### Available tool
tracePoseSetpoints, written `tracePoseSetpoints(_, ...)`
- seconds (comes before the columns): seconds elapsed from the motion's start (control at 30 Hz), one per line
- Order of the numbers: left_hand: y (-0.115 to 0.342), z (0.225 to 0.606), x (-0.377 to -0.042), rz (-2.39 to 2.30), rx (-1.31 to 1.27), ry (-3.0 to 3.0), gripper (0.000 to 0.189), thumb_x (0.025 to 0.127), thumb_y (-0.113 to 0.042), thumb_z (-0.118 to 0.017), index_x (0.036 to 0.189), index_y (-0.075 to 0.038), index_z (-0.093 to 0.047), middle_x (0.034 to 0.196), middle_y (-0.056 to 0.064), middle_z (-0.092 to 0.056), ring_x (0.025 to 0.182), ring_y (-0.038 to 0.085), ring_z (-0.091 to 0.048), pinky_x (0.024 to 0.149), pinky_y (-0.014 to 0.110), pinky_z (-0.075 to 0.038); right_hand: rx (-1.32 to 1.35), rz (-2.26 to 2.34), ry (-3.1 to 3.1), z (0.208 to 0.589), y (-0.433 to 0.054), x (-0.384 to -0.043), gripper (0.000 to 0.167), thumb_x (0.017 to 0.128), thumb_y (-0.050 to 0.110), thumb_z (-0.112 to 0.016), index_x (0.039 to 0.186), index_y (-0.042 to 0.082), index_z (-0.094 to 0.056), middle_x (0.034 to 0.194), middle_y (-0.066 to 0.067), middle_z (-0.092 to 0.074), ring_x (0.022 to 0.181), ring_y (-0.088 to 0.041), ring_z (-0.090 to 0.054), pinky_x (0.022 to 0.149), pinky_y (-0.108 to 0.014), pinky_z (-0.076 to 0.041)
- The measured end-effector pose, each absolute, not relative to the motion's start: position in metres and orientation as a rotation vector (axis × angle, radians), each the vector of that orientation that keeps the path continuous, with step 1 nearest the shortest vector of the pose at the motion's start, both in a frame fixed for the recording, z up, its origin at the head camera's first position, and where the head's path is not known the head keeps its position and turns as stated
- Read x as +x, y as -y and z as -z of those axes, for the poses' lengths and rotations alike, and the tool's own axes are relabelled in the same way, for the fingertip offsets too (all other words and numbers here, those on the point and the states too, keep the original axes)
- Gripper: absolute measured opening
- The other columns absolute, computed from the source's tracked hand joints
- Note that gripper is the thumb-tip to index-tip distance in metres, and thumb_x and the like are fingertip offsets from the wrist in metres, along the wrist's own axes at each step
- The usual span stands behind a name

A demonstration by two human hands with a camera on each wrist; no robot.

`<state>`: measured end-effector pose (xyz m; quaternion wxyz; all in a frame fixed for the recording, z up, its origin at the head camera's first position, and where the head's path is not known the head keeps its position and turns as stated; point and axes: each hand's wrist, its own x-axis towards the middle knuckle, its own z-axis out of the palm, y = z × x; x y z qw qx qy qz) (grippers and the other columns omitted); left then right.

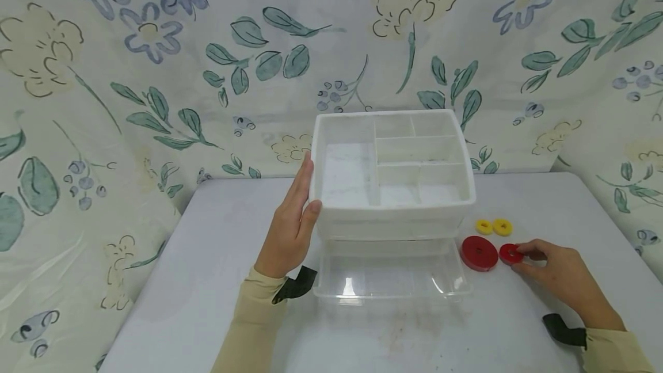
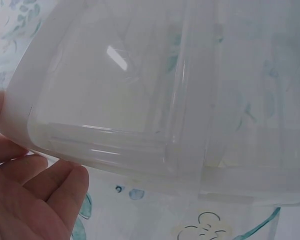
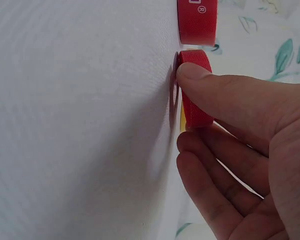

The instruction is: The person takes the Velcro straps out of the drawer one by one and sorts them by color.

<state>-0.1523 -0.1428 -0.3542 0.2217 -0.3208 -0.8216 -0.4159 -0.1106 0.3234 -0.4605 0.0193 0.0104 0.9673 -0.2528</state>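
A white organizer box (image 1: 393, 217) stands on the table, its top divided into compartments. Below its front, a clear drawer (image 1: 391, 272) is pulled out. My left hand (image 1: 287, 229) touches the box's left side with fairly straight fingers, the thumb near the front corner; the left wrist view shows the fingers (image 2: 70, 185) along the box's edge. To the right of the drawer, my right hand (image 1: 561, 272) pinches a small red roll of woven tape (image 1: 510, 254) between thumb and fingers. In the right wrist view the small roll (image 3: 196, 90) appears on edge.
Beside the small roll lies a larger red roll (image 1: 479, 253), with white lettering in the right wrist view. Two small yellow rolls (image 1: 493, 227) sit just behind them. A white table (image 1: 207, 281) bears everything, and flowered cloth (image 1: 290, 62) hangs behind and at the sides.
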Motion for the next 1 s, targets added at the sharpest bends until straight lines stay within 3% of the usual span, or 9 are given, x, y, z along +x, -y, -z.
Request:
tracePoseSetpoints(0.37,0.1434,0.3545,-0.1522,1.148,-0.890,2.269,0.065,0.110,-0.042,-0.033,0.161,-0.006,-0.015,0.168,0.012,-0.014,0.153,0.024,-0.017,0.122,0.036,-0.019,0.016,0.773,-2.982,0.4615,-0.3254,-0.1111,0.039,0.083,0.015,-0.082,0.115,-0.004,-0.069,0.110,-0.028,-0.068,0.104,-0.048,-0.060,0.086,-0.062,-0.053)
tracePoseSetpoints(0.73,0.1436,0.3549,-0.1531,1.143,-0.888,2.272,0.065,0.110,-0.043,-0.033,0.161,-0.006,-0.015,0.169,0.006,-0.013,0.153,0.024,-0.017,0.123,0.036,-0.019,0.010,0.800,-2.991,0.4636,-0.3257,-0.1107,0.043,0.082,0.013,-0.082,0.118,-0.006,-0.066,0.113,-0.030,-0.066,0.105,-0.048,-0.060,0.087,-0.062,-0.053)
tracePoseSetpoints(1.0,0.1428,0.3542,-0.1528,1.150,-0.905,2.245,0.062,0.111,-0.035,-0.037,0.161,-0.004,-0.016,0.167,0.014,-0.015,0.153,0.025,-0.017,0.123,0.035,-0.017,0.071,0.782,-2.960,0.4649,-0.3259,-0.1126,0.049,0.083,0.015,-0.083,0.121,-0.008,-0.063,0.115,-0.032,-0.064,0.105,-0.049,-0.059,0.087,-0.061,-0.053)
